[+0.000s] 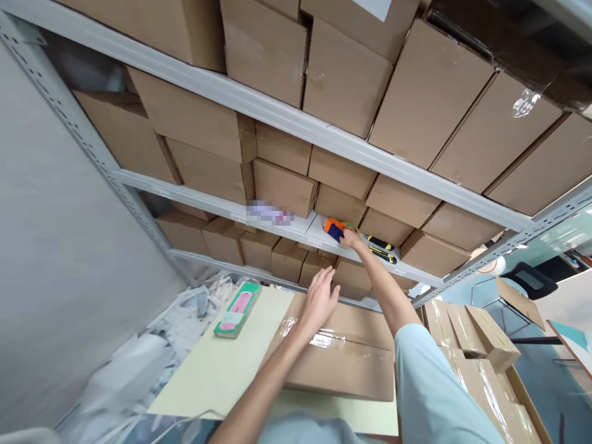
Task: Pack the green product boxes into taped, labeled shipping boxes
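My right hand [350, 239] reaches to the middle shelf, its fingers closed on an orange and dark-blue tape dispenser [332, 228]. Just right of it lie two black and yellow utility knives [382, 255]. Below, my left hand [319, 299] is over the far part of a taped cardboard box [342, 364], fingers stretched out and holding nothing; whether the palm touches the box I cannot tell. The box sits on a pale green tabletop [198, 376].
A green and pink package [238, 310] lies at the table's left. Stacked cardboard boxes [284, 191] fill the metal shelving [277, 114] ahead. White scrap material [139, 364] is heaped on the left. More taped cartons [485, 388] stand at right, with a black chair [530, 280] beyond.
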Available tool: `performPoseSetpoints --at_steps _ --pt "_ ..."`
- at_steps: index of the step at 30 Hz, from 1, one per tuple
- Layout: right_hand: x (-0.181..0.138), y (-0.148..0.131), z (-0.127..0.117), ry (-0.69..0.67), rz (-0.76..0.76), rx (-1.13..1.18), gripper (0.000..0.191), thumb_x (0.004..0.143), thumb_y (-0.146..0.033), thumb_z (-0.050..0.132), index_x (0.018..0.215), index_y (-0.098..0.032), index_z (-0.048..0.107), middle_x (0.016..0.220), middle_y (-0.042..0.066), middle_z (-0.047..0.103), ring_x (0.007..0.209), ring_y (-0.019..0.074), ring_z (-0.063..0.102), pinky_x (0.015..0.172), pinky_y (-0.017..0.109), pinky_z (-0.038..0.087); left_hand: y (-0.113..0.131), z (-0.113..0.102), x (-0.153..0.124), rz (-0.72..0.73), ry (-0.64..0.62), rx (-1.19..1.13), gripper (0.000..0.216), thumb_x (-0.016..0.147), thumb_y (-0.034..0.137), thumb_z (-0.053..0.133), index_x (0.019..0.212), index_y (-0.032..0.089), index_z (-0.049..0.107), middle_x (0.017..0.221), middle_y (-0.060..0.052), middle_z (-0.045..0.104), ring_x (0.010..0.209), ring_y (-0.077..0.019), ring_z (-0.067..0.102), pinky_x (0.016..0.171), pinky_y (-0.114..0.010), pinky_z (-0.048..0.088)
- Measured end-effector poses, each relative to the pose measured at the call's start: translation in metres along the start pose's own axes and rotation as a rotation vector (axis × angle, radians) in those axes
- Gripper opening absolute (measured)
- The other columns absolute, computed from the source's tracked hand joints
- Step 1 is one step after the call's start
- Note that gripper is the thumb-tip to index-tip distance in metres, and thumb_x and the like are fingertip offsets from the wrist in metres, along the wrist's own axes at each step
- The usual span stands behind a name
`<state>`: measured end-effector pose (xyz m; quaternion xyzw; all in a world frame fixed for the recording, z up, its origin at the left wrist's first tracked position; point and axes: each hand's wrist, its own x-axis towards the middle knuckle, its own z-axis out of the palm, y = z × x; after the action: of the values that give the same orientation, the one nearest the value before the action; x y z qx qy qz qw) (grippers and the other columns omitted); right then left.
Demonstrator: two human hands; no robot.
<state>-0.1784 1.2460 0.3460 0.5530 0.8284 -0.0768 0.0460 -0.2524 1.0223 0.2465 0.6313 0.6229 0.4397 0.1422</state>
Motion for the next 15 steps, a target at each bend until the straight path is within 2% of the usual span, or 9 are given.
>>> performPoseSetpoints --at_steps 3,5,7,9,11,13,15 --pt "-0.003 -0.001 -0.003 0.028 -0.003 0.035 0.047 0.102 -0.022 0.06 0.146 -0.007 0.064 0.144 0.024 0.074 0.137 0.0353 0.07 0.118 0.043 0.053 -0.001 -0.017 -0.018 -0.021 -0.018 0.004 0.051 0.102 0.03 0.054 0.148 0.013 0.066 0.158 -0.019 0.066 0.153 -0.0386 0.058 0.131 -0.059 0.047" --pt "-0.016 0.012 0.0 0.075 -0.002 0.065 0.059 0.107 -0.028 0.056 0.16 -0.004 0.051 0.162 0.026 0.059 0.154 0.0351 0.056 0.131 0.047 0.041 -0.002 -0.033 -0.032 -0.015 -0.013 0.007 0.051 0.103 0.033 0.053 0.149 0.014 0.066 0.16 -0.019 0.065 0.155 -0.0381 0.056 0.133 -0.06 0.044" --pt "-0.044 0.04 0.011 0.175 -0.028 0.122 0.067 0.113 -0.037 0.047 0.171 -0.004 0.035 0.177 0.025 0.042 0.167 0.0327 0.037 0.14 0.05 0.026 -0.009 -0.051 -0.052 -0.017 0.017 0.007 0.052 0.104 0.037 0.053 0.151 0.016 0.064 0.162 -0.018 0.063 0.157 -0.0367 0.053 0.135 -0.06 0.041" --pt "-0.094 0.076 0.03 0.354 -0.114 0.249 0.072 0.116 -0.049 0.041 0.174 -0.008 0.032 0.18 0.022 0.037 0.171 0.0322 0.03 0.143 0.054 0.018 -0.021 -0.068 -0.075 -0.05 0.057 0.018 0.054 0.105 0.042 0.055 0.152 0.017 0.063 0.163 -0.018 0.062 0.158 -0.0361 0.052 0.136 -0.059 0.039" --pt "-0.164 0.107 0.054 0.472 -0.138 0.403 0.075 0.117 -0.063 0.033 0.177 -0.018 0.031 0.18 0.016 0.04 0.17 0.0308 0.033 0.142 0.057 0.02 -0.037 -0.082 -0.097 -0.104 0.063 0.048 0.062 0.104 0.05 0.057 0.155 0.016 0.061 0.163 -0.02 0.061 0.159 -0.0368 0.051 0.137 -0.058 0.037" --pt "-0.243 0.123 0.079 0.519 -0.017 0.541 0.077 0.115 -0.071 0.029 0.178 -0.026 0.03 0.181 0.011 0.041 0.17 0.03 0.035 0.141 0.059 0.025 -0.053 -0.092 -0.114 -0.213 0.026 0.086 0.076 0.102 0.059 0.059 0.162 0.013 0.054 0.168 -0.023 0.055 0.16 -0.0395 0.049 0.135 -0.06 0.039" --pt "-0.31 0.122 0.102 0.504 0.151 0.653 0.079 0.115 -0.074 0.029 0.178 -0.028 0.031 0.181 0.01 0.04 0.17 0.0297 0.035 0.14 0.059 0.028 -0.066 -0.095 -0.123 -0.319 -0.045 0.12 0.09 0.099 0.067 0.06 0.167 0.009 0.046 0.169 -0.027 0.052 0.16 -0.0429 0.049 0.133 -0.063 0.042"
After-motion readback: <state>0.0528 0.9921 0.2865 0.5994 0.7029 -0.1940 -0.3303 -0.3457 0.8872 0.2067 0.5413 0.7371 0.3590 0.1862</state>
